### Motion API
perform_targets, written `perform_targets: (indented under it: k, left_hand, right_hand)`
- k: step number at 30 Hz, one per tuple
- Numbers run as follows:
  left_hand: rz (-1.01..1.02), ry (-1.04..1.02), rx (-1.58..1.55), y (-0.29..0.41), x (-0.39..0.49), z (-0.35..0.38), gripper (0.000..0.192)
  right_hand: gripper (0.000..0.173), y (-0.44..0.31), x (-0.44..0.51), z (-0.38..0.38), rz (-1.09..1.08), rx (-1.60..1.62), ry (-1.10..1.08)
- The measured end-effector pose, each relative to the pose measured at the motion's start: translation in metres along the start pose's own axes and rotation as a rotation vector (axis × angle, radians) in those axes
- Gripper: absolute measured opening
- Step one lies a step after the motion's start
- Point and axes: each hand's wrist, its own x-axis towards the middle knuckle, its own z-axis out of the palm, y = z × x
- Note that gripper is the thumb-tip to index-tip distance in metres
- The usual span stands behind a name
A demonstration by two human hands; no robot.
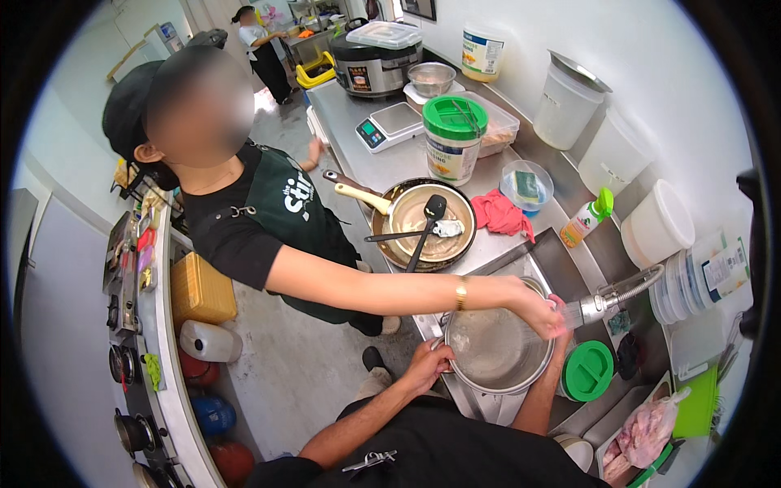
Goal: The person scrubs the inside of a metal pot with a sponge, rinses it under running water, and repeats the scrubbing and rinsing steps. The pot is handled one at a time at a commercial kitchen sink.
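My left hand (426, 367) grips the handle of a metal pot (451, 357) tilted over the sink. Cloudy liquid or a wet film shows on the pot's inside. Beyond the rim, my right hand (564, 334) is up beside the sprayer head of a tap (584, 311). It is partly hidden by a co-worker's hand (537, 308), so I cannot tell what it grips. The co-worker's arm, with a gold-coloured band, reaches across the pot. Blurred water runs from the sprayer near both hands.
Stacked frying pans (396, 213) with black spatulas (434, 208) stand left of the sink, near a red cloth (501, 212). A green-lidded tub (587, 371) is right of the pot. Bagged raw meat (650, 424) lies at lower right. The co-worker (287, 232) stands close on the left.
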Motion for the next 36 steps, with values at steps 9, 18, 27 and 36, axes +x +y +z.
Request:
perform_targets:
  k: [9, 18, 27, 36]
  left_hand:
    - [0.035, -0.107, -0.126, -0.006, -0.001, -0.005, 0.026]
    - [-0.001, -0.402, -0.423, -0.029, 0.016, -0.042, 0.016]
    - [0.064, -0.283, -0.331, -0.024, 0.014, -0.04, 0.02]
    - [-0.021, -0.069, -0.281, -0.02, 0.018, -0.032, 0.019]
  right_hand:
    - [0.034, 0.0, -0.008, 0.0, 0.001, -0.025, 0.003]
    - [0.034, 0.005, -0.011, -0.004, -0.024, -0.038, 0.019]
    - [0.033, 0.001, -0.002, -0.002, -0.043, -0.039, 0.092]
    - [0.032, -0.008, -0.015, 0.003, -0.009, 0.005, 0.173]
